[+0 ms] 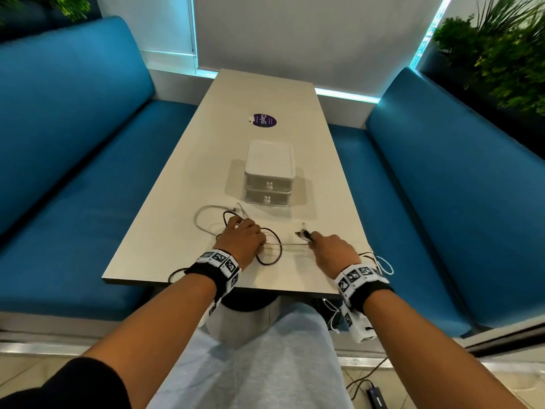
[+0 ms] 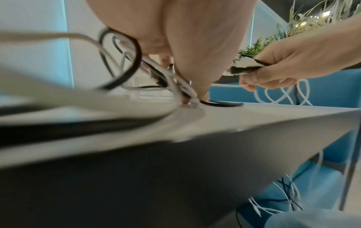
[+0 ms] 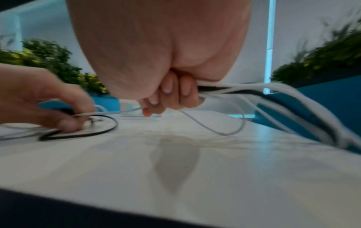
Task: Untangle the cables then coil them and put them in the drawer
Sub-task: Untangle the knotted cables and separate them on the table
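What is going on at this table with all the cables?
A person is untangling cables at a table. The left hand presses on looped black and white cables, while the right hand grips a bunch of cable ends and pulls them aside. The small drawer box behind is closed.

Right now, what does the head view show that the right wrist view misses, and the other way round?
Only the head view shows the white drawer unit, both drawers shut, and a purple sticker beyond it. Only the right wrist view shows the right hand with fingers curled round a bundle of white and black cables trailing off the table edge. Both show the left hand resting on the black cable loop on the table.
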Tool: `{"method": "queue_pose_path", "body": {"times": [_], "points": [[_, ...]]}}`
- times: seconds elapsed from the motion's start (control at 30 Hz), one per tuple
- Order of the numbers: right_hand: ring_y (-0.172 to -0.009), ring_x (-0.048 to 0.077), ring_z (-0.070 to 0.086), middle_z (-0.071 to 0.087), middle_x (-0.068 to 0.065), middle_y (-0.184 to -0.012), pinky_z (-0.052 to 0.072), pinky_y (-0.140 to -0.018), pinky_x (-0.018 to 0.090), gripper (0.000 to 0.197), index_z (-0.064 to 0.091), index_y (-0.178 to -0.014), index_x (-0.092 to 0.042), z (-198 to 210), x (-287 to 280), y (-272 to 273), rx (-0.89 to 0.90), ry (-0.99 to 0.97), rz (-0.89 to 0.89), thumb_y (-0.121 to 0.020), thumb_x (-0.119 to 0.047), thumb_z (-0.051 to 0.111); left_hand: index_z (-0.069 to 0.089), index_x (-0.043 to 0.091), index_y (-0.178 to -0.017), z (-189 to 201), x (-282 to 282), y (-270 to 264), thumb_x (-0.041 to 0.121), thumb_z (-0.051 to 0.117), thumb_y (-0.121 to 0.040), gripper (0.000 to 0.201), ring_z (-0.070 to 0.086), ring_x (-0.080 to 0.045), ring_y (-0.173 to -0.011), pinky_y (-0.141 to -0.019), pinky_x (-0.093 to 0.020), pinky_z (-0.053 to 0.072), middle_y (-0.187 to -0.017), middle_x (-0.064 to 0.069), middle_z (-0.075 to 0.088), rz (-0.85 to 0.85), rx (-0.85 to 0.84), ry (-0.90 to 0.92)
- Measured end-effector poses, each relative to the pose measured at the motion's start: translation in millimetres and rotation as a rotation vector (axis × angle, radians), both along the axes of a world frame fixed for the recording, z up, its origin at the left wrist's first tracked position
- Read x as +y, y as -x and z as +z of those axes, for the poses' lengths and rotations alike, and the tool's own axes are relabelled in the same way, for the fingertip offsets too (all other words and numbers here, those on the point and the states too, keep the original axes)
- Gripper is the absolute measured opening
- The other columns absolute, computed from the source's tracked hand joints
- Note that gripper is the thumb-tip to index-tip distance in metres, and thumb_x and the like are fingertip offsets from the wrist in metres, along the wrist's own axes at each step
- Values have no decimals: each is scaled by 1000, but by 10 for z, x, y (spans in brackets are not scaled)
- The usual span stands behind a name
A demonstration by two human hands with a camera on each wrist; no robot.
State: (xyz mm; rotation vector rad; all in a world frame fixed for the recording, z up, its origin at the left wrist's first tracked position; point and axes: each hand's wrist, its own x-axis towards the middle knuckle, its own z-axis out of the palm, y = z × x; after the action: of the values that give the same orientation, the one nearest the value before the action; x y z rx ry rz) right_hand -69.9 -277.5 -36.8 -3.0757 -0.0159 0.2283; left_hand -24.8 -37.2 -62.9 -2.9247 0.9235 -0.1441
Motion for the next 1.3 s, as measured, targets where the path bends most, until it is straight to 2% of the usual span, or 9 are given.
{"method": "queue_pose_path", "body": {"times": [0.13,0.23,0.37,0.5,0.67,0.8,0.93,1.07,1.3], "points": [[-77,34,58,54,10,-86,53,-74,43,25,50,-115,-15,95,-595,72,33,10,-278,-102,-28,33,64,30,-110,-12,234,-84,33,44,-98,24,44,-19,-122,-107,-43,21,-118,7,60,58,34,-7],[-75,30,53,44,5,-80,50,-70,40,25,49,-113,-14,118,-589,109,30,8,-313,-103,-30,32,67,28,-108,-15,155,-72,40,41,-101,30,46,-22,-119,-106,-42,23,-113,4,62,2,44,0],[-86,33,58,59,13,-98,42,-67,36,23,48,-118,-14,104,-326,45,-40,-46,-332,-100,-21,35,68,24,-100,-49,93,-2,40,43,-100,30,51,-27,-110,-101,-46,29,-103,0,64,-13,-43,27],[-74,32,56,62,13,-93,42,-63,36,30,42,-130,-22,60,20,-7,-112,-130,-228,-100,-21,34,68,25,-95,-26,66,8,39,48,-98,24,55,-29,-102,-95,-48,34,-94,0,67,-44,-82,25],[-88,41,62,66,20,-100,52,-72,43,32,50,-123,-17,-72,402,-2,-55,-295,-34,-103,-36,34,63,26,-104,-46,-48,47,38,43,-101,24,53,-28,-105,-97,-47,30,-98,-1,65,-68,-80,23],[-94,40,61,68,17,-103,50,-77,46,27,55,-117,-16,-153,462,17,-5,-373,112,-101,-31,39,58,23,-113,-54,-144,93,39,37,-102,29,53,-29,-111,-103,-47,29,-107,-3,64,-58,-70,28],[-93,41,62,67,19,-103,51,-77,46,30,50,-125,-20,-119,419,-8,19,-306,115,-101,-34,41,55,21,-116,-81,-140,76,41,34,-103,31,52,-28,-112,-103,-46,29,-109,-3,63,-39,-43,70],[-86,37,63,65,16,-100,52,-70,41,31,48,-127,-21,-34,267,-52,-1,-103,82,-103,-37,36,60,23,-112,-125,-18,29,34,39,-102,25,52,-26,-111,-102,-47,27,-110,-1,60,-35,7,126],[-87,34,64,64,13,-101,48,-69,36,28,50,-122,-19,43,-201,5,-28,10,-205,-103,-30,34,53,25,-122,-49,63,48,18,42,-97,29,47,-22,-120,-106,-47,22,-122,3,55,16,49,59]]}}
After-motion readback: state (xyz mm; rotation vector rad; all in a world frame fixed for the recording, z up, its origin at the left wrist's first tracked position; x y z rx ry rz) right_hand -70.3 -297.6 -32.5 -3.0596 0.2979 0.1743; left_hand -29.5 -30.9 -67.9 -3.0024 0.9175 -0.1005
